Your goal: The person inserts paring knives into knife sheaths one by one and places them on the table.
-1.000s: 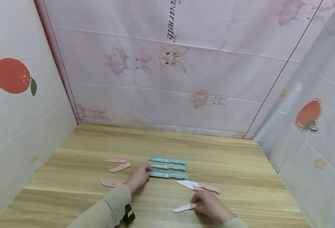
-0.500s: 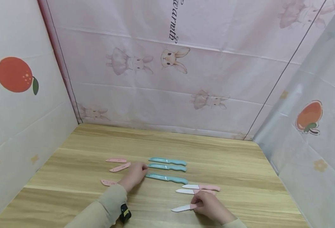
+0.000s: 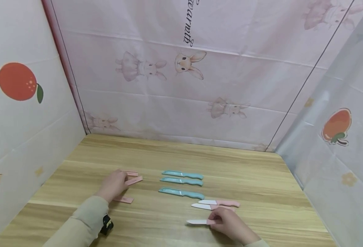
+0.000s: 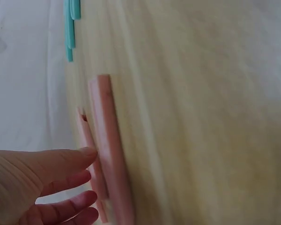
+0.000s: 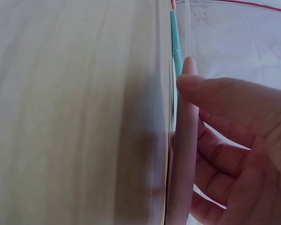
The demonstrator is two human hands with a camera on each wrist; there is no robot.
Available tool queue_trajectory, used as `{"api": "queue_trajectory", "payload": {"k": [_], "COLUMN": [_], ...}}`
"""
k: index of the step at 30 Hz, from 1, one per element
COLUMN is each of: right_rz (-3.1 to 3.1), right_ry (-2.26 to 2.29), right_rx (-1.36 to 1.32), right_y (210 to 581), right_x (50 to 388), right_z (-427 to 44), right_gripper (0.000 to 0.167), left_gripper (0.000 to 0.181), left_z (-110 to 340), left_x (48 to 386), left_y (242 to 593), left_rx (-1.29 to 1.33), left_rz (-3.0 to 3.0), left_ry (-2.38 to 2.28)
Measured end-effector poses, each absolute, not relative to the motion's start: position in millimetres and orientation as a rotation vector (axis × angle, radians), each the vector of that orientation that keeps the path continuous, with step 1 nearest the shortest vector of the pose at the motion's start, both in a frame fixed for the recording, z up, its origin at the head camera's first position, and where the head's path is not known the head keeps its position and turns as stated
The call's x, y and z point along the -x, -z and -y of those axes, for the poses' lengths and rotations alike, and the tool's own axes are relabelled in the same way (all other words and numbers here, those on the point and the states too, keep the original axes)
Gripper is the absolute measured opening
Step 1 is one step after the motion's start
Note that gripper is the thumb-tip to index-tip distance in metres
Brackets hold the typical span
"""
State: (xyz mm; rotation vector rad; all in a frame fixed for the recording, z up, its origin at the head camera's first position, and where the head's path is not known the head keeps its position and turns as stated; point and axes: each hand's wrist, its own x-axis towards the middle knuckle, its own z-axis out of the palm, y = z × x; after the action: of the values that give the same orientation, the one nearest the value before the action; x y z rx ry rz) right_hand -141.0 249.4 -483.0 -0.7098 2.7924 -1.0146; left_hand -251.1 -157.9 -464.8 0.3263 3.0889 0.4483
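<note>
My right hand [image 3: 227,223] pinches the pink handle of a white-bladed paring knife [image 3: 197,222] at the table's front; in the right wrist view thumb and fingers lie along the pink handle [image 5: 183,154]. Just beyond it lie two similar pink-handled knives [image 3: 227,203], unsheathed. On the left, my left hand [image 3: 113,185] is over the pink blade sheaths. The left wrist view has its thumb and fingers [image 4: 68,206] parted beside one pink sheath [image 4: 110,140], with another [image 4: 87,136] at the thumb tip. A third pink sheath [image 3: 125,199] lies nearer, partly hidden by the wrist.
Three teal knives in teal sheaths [image 3: 181,180] lie side by side mid-table. The wooden table [image 3: 246,175] meets a printed cloth wall [image 3: 181,113] at the back and cloth walls at both sides.
My left hand has left the nearest teal knife, which now lies tilted, and moved left to the pink sheaths. The two loose pink knives have spread apart. My right hand keeps its knife, blade slightly turned.
</note>
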Motion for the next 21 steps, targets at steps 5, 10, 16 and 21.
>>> {"api": "queue_trajectory", "payload": {"k": [5,10,16,21], "right_rz": [-2.793,-2.799,-2.866,-2.968], "right_ry": [1.010,1.022,1.078,1.153], "right_rx": [0.673,0.671,0.689,0.769], "right_y": [482,481,483,483], "right_x": [143,142,139,140], "right_z": [-247,-246,-247,-243], "right_gripper": [0.008,0.008,0.010,0.014], "left_gripper": [0.018,0.019,0.014,0.020], "left_z": [163,161,144,125], "left_x": [253,251,239,224], "left_y": [469,464,454,451], "left_rx": [-0.337,-0.352,-0.416,-0.440], "left_rz": [-3.054,-3.001,-2.946,-2.661], "left_ry": [-0.472,-0.656,-1.106,-1.604]}}
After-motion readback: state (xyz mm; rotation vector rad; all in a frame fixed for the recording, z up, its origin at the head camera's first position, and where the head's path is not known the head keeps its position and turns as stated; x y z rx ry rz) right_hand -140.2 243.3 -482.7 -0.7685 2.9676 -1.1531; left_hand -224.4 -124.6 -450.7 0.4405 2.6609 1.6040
